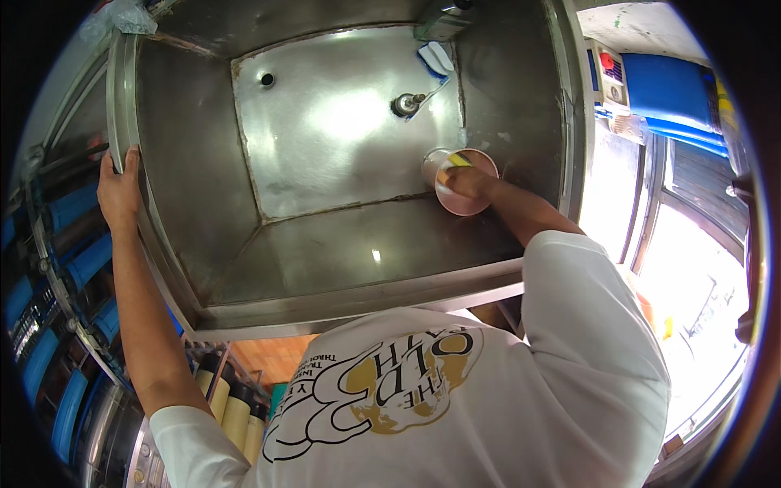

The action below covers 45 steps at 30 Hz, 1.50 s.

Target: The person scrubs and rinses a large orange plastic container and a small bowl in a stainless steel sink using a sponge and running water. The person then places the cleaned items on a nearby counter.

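A deep stainless-steel tank (305,174) lies before me, with stains along the seams of its floor. My left hand (120,189) grips the tank's left rim (125,97), thumb on the inner side and fingers outside. At the tank's near right corner, my right hand (467,183) reaches into the mouth of a pale pink plastic bucket (468,204). Its fingers hold a yellow sponge-like piece (459,160) against the bucket's inside; the fingertips are partly hidden. The bucket is tilted, its opening towards me.
A white-backed brush (436,60) with blue bristles lies by the tank's far right corner. Near it a metal fitting (407,105) rises from the floor, left of which is a round hole (267,80). Blue tubes (79,268) line the left; a blue barrel (665,88) stands right.
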Motion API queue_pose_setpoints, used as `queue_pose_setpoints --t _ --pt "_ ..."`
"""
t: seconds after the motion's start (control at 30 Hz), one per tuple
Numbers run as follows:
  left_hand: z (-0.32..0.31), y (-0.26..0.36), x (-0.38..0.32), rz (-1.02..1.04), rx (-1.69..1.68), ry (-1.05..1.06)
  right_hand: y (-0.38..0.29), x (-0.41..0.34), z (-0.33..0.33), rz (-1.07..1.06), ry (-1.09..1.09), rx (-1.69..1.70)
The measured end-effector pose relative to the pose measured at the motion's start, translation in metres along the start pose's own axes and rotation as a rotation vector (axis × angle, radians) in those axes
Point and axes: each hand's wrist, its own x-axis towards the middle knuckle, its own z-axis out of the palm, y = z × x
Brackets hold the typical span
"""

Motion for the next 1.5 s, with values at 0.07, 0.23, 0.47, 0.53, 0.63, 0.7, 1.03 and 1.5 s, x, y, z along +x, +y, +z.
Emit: queue_pose_setpoints --t 0.07,0.23,0.47,0.53,0.63,0.7,1.03,1.5 --pt "0.001 -0.002 0.001 0.013 -0.017 -0.002 0.012 0.006 -0.014 0.142 0.017 0.266" --pt "0.004 -0.01 0.002 0.028 -0.039 -0.005 -0.014 -0.019 -0.061 0.431 -0.173 1.072" --pt "0.014 -0.024 0.012 0.055 -0.044 -0.007 -0.007 -0.005 0.009 0.113 -0.061 0.588" --pt "0.006 -0.013 0.011 0.046 -0.07 -0.037 -0.009 0.002 0.012 0.138 -0.023 0.394" --pt "-0.001 -0.002 0.007 0.032 -0.082 -0.044 0.021 0.033 0.015 0.152 -0.152 0.471" --pt "0.007 -0.013 0.009 0.054 -0.062 -0.02 0.036 0.032 -0.01 0.255 -0.338 0.94" --pt "0.001 -0.005 0.009 0.045 -0.121 -0.06 0.02 0.071 0.029 0.003 -0.02 -0.295" --pt "-0.004 0.021 -0.005 0.648 0.15 0.431 -0.079 -0.147 -0.121 -0.264 0.012 1.883"
